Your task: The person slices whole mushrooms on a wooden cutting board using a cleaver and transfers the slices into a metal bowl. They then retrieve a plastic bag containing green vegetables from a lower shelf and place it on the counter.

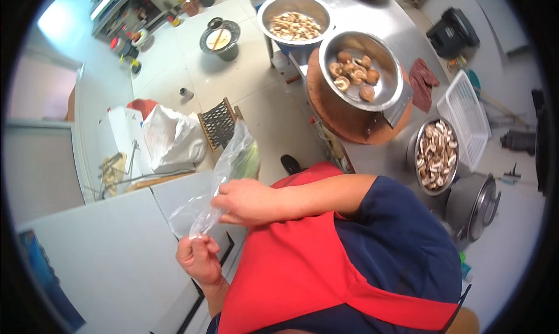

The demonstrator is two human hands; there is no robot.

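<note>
A clear plastic bag (225, 168) stretches between my two hands, left of the red apron on my body. My left hand (201, 257) pinches the gathered end of the bag near a white cabinet. My right hand (246, 203) grips the bag farther along, with the forearm across the apron. Pale green leafy vegetable (246, 160), perhaps a cabbage, shows inside the hanging part of the bag. Its lower end is partly hidden by the plastic.
On the steel table (406, 26) stand a bowl of whole mushrooms (395, 83) on a round chopping board (316, 87), a cleaver (398, 109), and basins of sliced mushrooms (436, 155) and cut pieces (295, 26). A folding stool (218, 124) and a white sack (172, 137) are at left.
</note>
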